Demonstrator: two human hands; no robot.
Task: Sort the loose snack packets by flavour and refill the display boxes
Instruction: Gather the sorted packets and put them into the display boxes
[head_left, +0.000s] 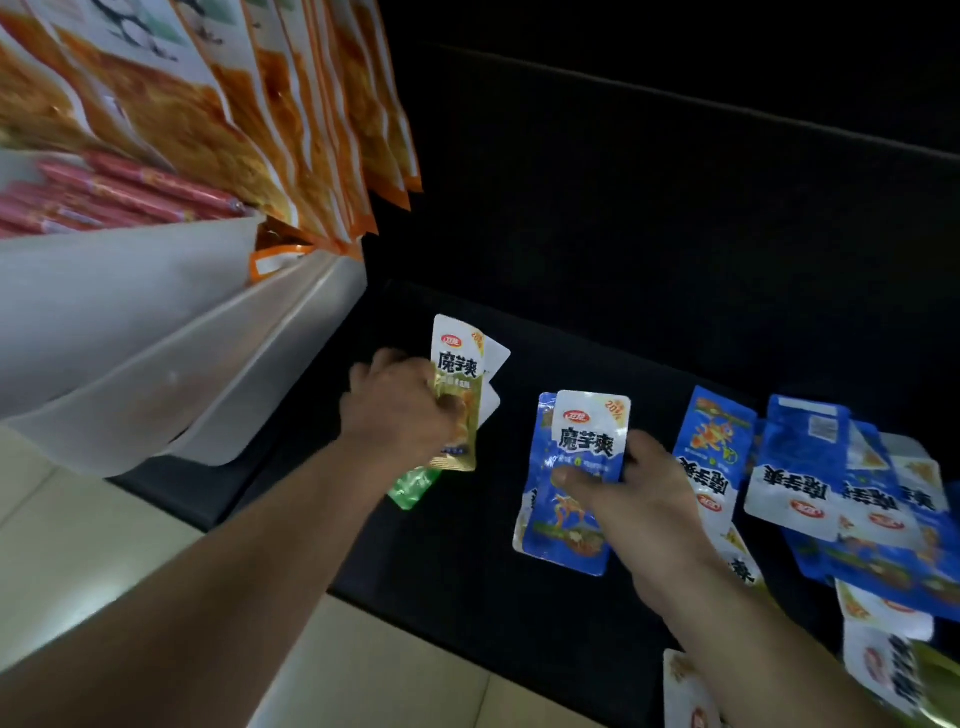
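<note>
At far left, orange bags (208, 104) are hung above white trays (130, 338). A fanned bunch of yellow packets (460, 374) is gripped in the left hand (400, 410), with a green packet (413, 486) showing beneath it. Two or so blue packets (589, 436) are pinched between thumb and fingers of the right hand (649, 499), just above the dark shelf (467, 571). At right, a loose pile (831, 483) of mostly blue packets lies unsorted. Sorting is judged partly done. No display box can be made out, so refilling appears not begun. The packets are flat, glossy pouches, white-topped with bold black lettering.
</note>
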